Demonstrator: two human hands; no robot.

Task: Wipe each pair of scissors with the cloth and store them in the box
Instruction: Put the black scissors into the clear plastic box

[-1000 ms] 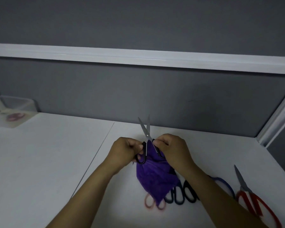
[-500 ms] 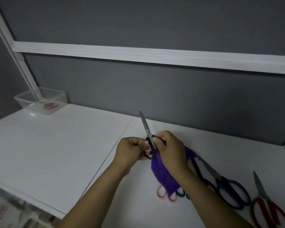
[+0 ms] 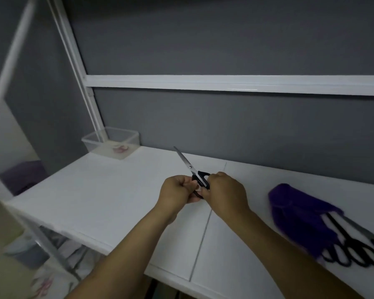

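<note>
- Black-handled scissors (image 3: 191,168) are held above the middle of the counter (image 3: 95,190), blades together, tips pointing far-left.
- Left hand (image 3: 177,192) and right hand (image 3: 225,190) both grasp the handles, fingers (image 3: 189,185) curled.
- Purple cloth (image 3: 298,214) lies to the right, touching more scissors (image 3: 350,244).
- Clear box (image 3: 91,140) sits far left, well apart.

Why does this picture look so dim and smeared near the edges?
Head view: dim, flat light; motion blur smears the purple cloth, the scissors at its edge and the white bar far left; the wide lens makes the white post lean; the black-handled scissors held mid-frame look sharpest.
</note>
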